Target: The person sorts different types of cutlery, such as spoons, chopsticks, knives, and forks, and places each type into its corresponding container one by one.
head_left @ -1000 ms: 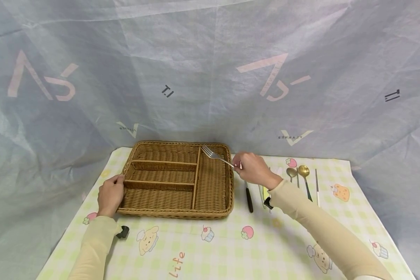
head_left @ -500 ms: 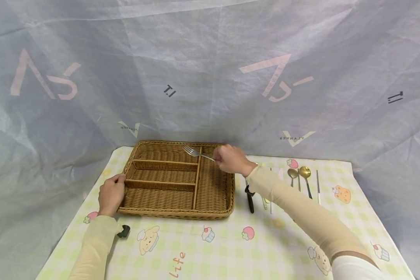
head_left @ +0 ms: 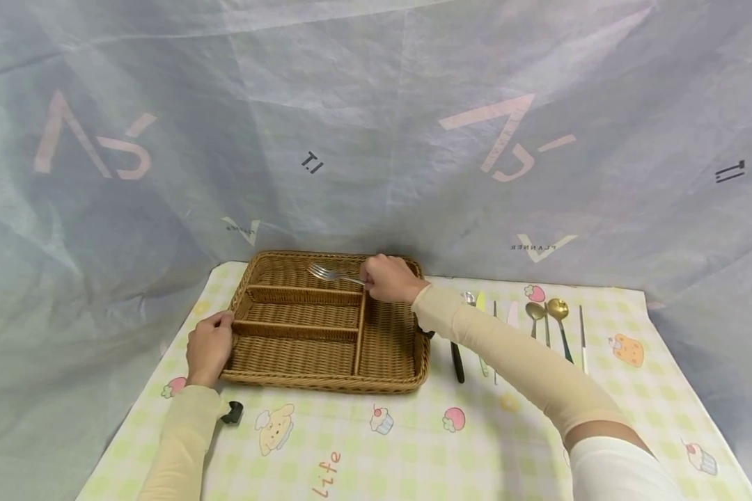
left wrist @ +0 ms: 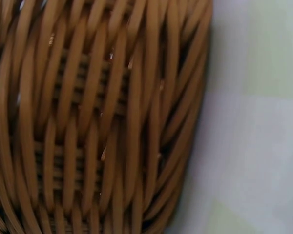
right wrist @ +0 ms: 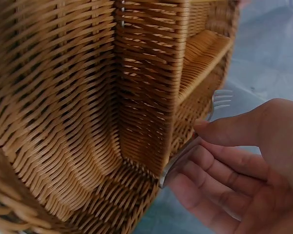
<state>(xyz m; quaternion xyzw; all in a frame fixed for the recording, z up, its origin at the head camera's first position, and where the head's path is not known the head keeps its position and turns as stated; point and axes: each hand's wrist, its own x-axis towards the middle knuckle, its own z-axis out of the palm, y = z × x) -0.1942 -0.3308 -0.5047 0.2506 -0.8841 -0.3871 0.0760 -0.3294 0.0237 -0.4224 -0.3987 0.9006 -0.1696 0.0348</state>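
Observation:
A brown wicker cutlery tray [head_left: 326, 382] lies on the table, split by dividers into several compartments. My left hand [head_left: 208, 350] grips its left rim; woven wall [left wrist: 88, 117] fills most of the left wrist view. Over the far end of the upright divider, my right hand [head_left: 390, 278] pinches a metal fork [head_left: 329, 273]. The tines point left, above the back left compartment. From the right wrist, thumb and fingers show on the handle of the fork [right wrist: 221, 100], which is close to the divider's top edge [right wrist: 178, 92].
Right of the tray lie a black-handled utensil [head_left: 457, 363], gold spoons [head_left: 558, 309], a thin white-handled utensil [head_left: 583, 337] and other cutlery, partly behind the right sleeve [head_left: 514, 351]. A grey cloth [head_left: 376, 139] hangs behind the patterned tablecloth [head_left: 407, 459].
My right hand has carried the fork leftward, from the tray's right rim to over the back left compartment. My left hand keeps its grip on the rim.

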